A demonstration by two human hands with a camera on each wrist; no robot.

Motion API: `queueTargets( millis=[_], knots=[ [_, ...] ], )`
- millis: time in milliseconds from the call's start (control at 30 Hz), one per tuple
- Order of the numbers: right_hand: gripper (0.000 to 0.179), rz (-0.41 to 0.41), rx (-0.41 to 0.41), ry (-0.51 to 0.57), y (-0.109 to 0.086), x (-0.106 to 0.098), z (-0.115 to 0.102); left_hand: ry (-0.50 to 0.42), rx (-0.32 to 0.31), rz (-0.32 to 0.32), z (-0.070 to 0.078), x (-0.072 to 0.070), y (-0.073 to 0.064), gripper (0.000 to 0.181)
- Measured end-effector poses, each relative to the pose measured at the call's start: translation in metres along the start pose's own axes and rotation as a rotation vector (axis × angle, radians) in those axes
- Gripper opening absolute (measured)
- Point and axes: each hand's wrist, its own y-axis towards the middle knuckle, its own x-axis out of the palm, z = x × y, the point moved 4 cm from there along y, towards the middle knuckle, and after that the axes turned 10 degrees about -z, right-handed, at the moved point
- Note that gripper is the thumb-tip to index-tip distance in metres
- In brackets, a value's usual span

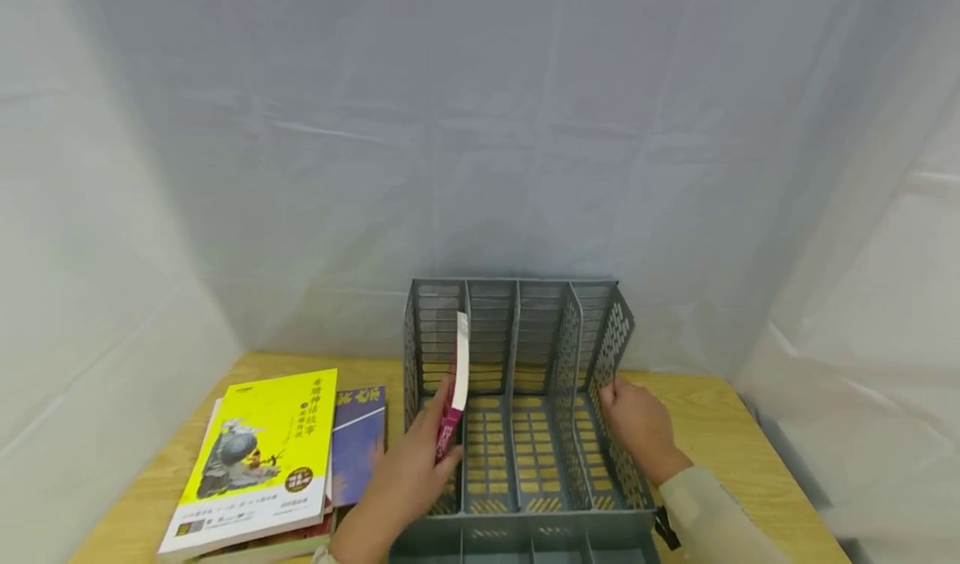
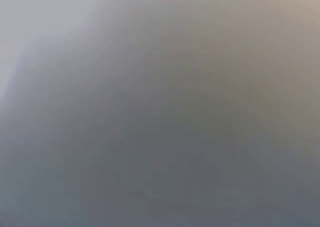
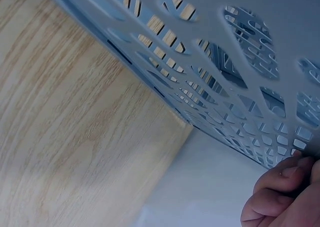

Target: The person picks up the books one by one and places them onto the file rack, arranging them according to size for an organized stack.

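A thin book (image 1: 461, 364) with a white page edge and magenta spine stands upright at the leftmost compartment of the grey desk organizer (image 1: 515, 356). My left hand (image 1: 405, 476) holds it by the spine end, thumb on the right and fingers on the left. At the organizer's other side, my right hand (image 1: 641, 426) grips the edge of the perforated right wall. Close up in the right wrist view, curled fingers (image 3: 272, 187) meet that wall (image 3: 287, 77). Only a grey blur fills the left wrist view.
To the left lies a book stack topped by a yellow-and-white book (image 1: 262, 447), with a blue-purple book (image 1: 362, 439) jutting out beside it. Dividers part the organizer into several upright slots, and a low front section (image 1: 525, 526) has small compartments. White sheeting (image 1: 525, 131) surrounds the wooden table (image 1: 750, 456).
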Motion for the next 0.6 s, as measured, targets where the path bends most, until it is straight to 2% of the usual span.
queueTargets(
  millis=[67, 133, 267, 367, 467, 600],
  knots=[
    [0.036, -0.005, -0.004, 0.006, -0.001, 0.000, 0.001, -0.091, -0.011, -0.092, -0.001, 0.004, 0.000, 0.110],
    [0.037, -0.017, -0.005, 0.016, -0.002, 0.000, 0.001, -0.135, -0.018, -0.140, -0.002, 0.006, -0.001, 0.115],
    [0.037, -0.034, -0.001, 0.029, -0.002, 0.004, 0.002, -0.144, -0.025, -0.118, -0.008, 0.005, -0.003, 0.101],
    [0.037, -0.016, 0.000, 0.034, -0.002, 0.004, 0.002, -0.119, -0.002, -0.096, -0.011, 0.004, -0.002, 0.087],
    [0.038, 0.003, -0.007, 0.037, -0.001, 0.003, 0.001, -0.048, 0.042, -0.103, -0.012, 0.004, 0.000, 0.080],
    [0.038, 0.005, -0.014, 0.037, -0.001, -0.001, 0.001, 0.041, 0.065, -0.105, -0.015, 0.004, 0.001, 0.081]
  ],
)
